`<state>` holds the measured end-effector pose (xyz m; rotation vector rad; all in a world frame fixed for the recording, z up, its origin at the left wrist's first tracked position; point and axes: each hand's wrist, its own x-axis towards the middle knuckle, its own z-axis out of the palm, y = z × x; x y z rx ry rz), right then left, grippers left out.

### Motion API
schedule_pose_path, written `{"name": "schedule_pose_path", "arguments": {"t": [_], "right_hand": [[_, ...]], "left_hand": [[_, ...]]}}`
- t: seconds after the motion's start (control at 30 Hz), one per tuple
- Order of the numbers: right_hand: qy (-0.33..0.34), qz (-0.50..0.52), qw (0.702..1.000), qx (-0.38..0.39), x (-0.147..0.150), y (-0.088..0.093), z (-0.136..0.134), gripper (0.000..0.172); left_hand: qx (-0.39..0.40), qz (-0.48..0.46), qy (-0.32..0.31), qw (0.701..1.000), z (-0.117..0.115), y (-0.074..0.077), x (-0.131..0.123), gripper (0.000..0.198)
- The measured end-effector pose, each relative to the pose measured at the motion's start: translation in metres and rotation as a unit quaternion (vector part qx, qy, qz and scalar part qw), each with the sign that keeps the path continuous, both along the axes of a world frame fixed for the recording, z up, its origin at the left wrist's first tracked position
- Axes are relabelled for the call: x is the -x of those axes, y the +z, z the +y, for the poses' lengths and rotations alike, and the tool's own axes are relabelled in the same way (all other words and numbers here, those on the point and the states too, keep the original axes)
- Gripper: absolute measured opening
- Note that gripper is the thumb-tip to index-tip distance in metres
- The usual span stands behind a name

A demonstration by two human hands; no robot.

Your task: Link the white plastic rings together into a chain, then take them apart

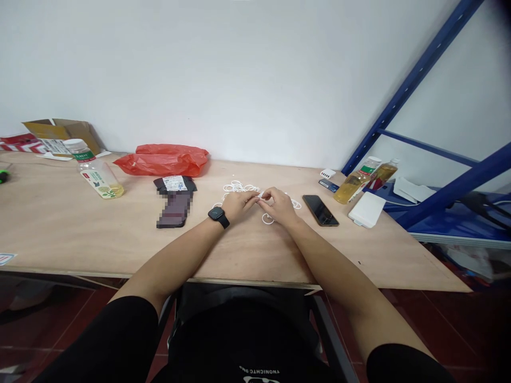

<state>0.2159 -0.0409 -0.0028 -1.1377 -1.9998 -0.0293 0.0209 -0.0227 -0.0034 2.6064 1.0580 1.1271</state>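
My left hand (238, 205), with a black smartwatch (216, 214) on the wrist, meets my right hand (279, 205) fingertip to fingertip above the table. Both hands are closed in a pinch on a small white piece (261, 196), mostly hidden by the fingers, which looks like one of the rings around them. Thin white rings (236, 186) lie in a loose pile just behind the hands. Another white ring (268, 218) is on the wood below my right fingers, and more white rings (296, 204) show to the right of that hand.
On the wooden table (255, 255), a dark package (174, 205) and red plastic bag (167, 160) are left of my hands. Further left stand a tilted-looking bottle (98, 173) and cardboard box (66, 130). Rightward are a phone (320, 210), drink bottle (355, 183), white case (367, 209) and blue rack (411, 69).
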Motion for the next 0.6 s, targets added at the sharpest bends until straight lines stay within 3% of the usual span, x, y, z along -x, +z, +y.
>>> {"name": "schedule_pose_path", "arguments": {"t": [0.2,0.37,0.5,0.6], "right_hand": [[0.015,0.007,1.0,-0.002,0.002,0.003,-0.003,0.011],[0.034,0.01,0.999,0.003,0.0,0.003,-0.002,0.011],[0.038,0.033,0.999,0.012,0.0,0.004,-0.003,0.013],[0.044,0.05,0.998,0.006,0.0,0.003,-0.002,0.012]], "left_hand": [[-0.011,0.002,-0.015,1.0,-0.002,0.003,0.001,0.028],[-0.067,-0.013,-0.048,0.996,0.004,0.007,0.004,0.025],[-0.085,-0.037,-0.046,0.995,0.008,0.013,0.007,0.035],[-0.074,0.009,-0.071,0.995,0.011,0.017,0.008,0.04]]}}
